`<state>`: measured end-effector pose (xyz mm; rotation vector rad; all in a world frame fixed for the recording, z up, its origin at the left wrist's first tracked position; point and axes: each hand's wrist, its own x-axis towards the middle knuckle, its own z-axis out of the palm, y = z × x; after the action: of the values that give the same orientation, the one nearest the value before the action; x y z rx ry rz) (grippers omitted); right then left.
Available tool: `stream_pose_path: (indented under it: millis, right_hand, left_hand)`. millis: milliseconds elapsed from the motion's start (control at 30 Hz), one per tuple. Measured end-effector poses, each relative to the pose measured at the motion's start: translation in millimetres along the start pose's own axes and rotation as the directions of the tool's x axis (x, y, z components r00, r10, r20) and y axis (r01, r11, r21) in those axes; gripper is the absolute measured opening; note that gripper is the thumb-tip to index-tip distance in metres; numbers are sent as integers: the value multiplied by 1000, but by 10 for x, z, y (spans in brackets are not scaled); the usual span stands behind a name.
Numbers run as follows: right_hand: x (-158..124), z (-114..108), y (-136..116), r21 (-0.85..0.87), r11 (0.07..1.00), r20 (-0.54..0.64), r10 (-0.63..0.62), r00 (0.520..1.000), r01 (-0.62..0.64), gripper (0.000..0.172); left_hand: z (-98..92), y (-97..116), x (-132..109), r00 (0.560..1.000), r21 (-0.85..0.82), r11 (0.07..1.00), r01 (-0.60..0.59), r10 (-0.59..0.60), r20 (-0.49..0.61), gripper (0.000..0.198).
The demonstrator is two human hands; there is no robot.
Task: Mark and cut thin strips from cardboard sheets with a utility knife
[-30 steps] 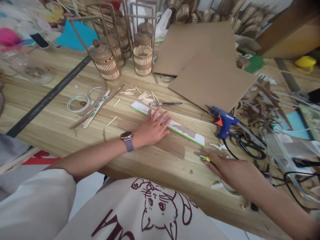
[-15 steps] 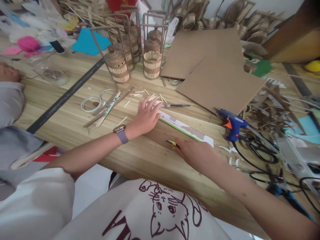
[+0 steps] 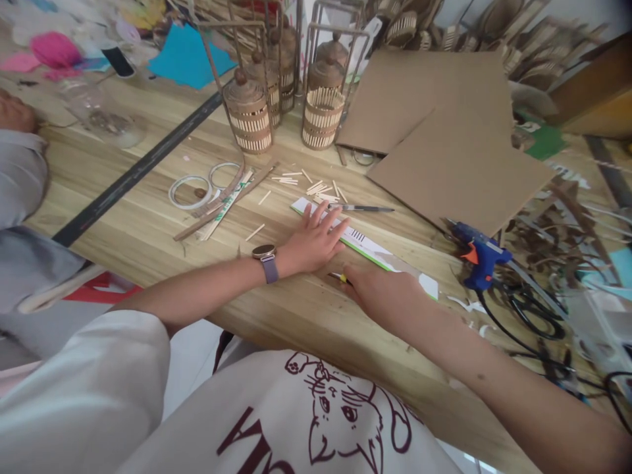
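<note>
My left hand (image 3: 318, 242), with a watch on its wrist, lies flat with spread fingers on a white strip with a green edge (image 3: 380, 253). The strip runs diagonally on the wooden table; its left end shows beyond my fingertips. Close by, on the strip's near side, my right hand (image 3: 385, 289) is closed round a utility knife (image 3: 343, 278). Only its yellow-and-dark front and thin blade show, pointing left below my left palm; its handle is hidden. A dark pen (image 3: 365, 208) and several short pale sticks (image 3: 320, 189) lie just past my left fingers.
Lidded stick baskets (image 3: 247, 118) with tall handles stand behind. Brown cardboard sheets (image 3: 459, 158) lie at back right, a blue glue gun (image 3: 478, 253) at right. Tape rolls (image 3: 190, 192) and a long black bar (image 3: 138, 168) are left. Another person's arm (image 3: 20, 171) rests at far left.
The view has shifted, so the table's things appear further right. My left hand has slid slightly right along the strip, uncovering its left end. My right hand with the knife has come closer to it.
</note>
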<state>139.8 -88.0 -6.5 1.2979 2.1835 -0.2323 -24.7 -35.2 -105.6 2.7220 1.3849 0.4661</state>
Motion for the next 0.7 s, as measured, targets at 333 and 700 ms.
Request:
stream_pose_path:
  millis: [333, 700]
  right_hand:
    - [-10, -143, -76, -93, 995, 57, -38, 998, 43, 31]
    - [57, -194, -107, -186, 976, 115, -97, 989, 118, 45]
  left_hand:
    - [-8, 20, -9, 1000, -26, 1000, -3, 3, 0, 51]
    - [-15, 12, -6, 1000, -41, 999, 19, -18, 15, 51]
